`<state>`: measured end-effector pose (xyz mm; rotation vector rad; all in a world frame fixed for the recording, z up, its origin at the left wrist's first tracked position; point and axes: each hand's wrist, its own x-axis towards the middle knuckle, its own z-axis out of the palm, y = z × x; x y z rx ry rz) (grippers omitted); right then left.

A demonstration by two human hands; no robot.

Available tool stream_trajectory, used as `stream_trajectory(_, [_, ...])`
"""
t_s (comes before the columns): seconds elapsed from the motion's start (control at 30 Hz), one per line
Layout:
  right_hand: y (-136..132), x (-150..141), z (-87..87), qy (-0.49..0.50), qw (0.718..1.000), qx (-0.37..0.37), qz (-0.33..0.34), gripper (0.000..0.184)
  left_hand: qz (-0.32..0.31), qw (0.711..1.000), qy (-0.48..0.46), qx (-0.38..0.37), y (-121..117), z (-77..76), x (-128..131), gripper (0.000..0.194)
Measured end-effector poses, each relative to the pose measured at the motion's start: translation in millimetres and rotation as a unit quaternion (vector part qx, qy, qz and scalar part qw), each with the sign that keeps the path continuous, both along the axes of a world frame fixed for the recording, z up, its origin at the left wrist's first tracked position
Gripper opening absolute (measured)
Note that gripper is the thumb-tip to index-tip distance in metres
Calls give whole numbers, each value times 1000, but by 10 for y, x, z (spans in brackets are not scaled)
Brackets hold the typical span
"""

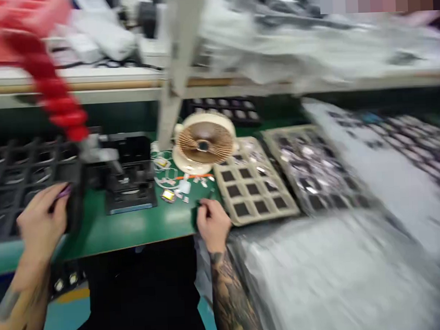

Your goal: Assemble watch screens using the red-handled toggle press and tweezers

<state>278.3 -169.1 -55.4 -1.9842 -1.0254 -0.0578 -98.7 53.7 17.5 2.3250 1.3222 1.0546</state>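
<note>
The picture is smeared by motion. My left hand [41, 222] is at the left, fingers curled round the dark upright handle [75, 208] of a tool that hangs from a red coiled hose [51, 94]. My right hand [212, 220] rests at the front edge of the green mat [135, 225], fingers pinched on a small dark part [203, 204] that I cannot name. Just right of it lies a beige tray [255, 183] with square pockets. A black fixture [130, 180] stands between my hands.
A small beige fan [205, 144] stands behind the mat, with loose small parts [170, 183] before it. Black gridded trays [21, 167] fill the left. A second tray of parts [314, 169] and plastic-covered stacks [335, 271] lie to the right. A shelf [239, 85] runs overhead.
</note>
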Motion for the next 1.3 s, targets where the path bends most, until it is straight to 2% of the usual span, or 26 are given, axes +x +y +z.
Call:
stream_trajectory(0.03, [-6, 33, -35, -33, 999, -14, -6, 25, 61, 997, 32, 26, 80, 26, -70, 31])
stream_trajectory(0.07, [3, 67, -72, -60, 998, -20, -8, 25, 81, 995, 55, 28, 157, 51, -138, 29])
stream_trajectory(0.2, [63, 129, -161, -136, 990, -25, -6, 23, 95, 993, 70, 20, 345, 88, -318, 34])
stream_trajectory(0.33, [51, 82, -136, -154, 988, -27, 1, 24, 55, 997, 60, 13, 354, 30, -340, 35])
stream_trajectory(0.5, [45, 31, -108, -153, 987, -37, -5, 24, -30, 988, 149, -34, 384, -99, -440, 43])
stream_trajectory(0.6, [45, 20, -106, -142, 989, -40, -8, 25, -40, 986, 157, -49, 424, -144, -502, 41])
stream_trajectory(0.77, [23, 38, -111, -144, 989, -43, -8, 26, -21, 991, 126, -49, 418, -109, -479, 34])
stream_trajectory(0.93, [33, 105, -160, -177, 984, -20, -5, 24, 76, 993, 63, -64, 479, -60, -425, 40])
stream_trajectory(1.0, [47, 126, -173, -184, 983, -20, -2, 24, 85, 991, 62, -77, 490, 6, -440, 33])
stream_trajectory(1.1, [51, 131, -169, -190, 982, -13, -3, 24, 45, 992, 96, -68, 358, 176, -512, 12])
stream_trajectory(1.2, [21, 116, -152, -189, 982, 8, 0, 26, -23, 980, 180, -86, 66, 323, -593, 22])
stream_trajectory(1.3, [-27, 123, -149, -176, 984, 23, 22, 33, -26, 962, 249, -106, -181, 325, -607, 26])
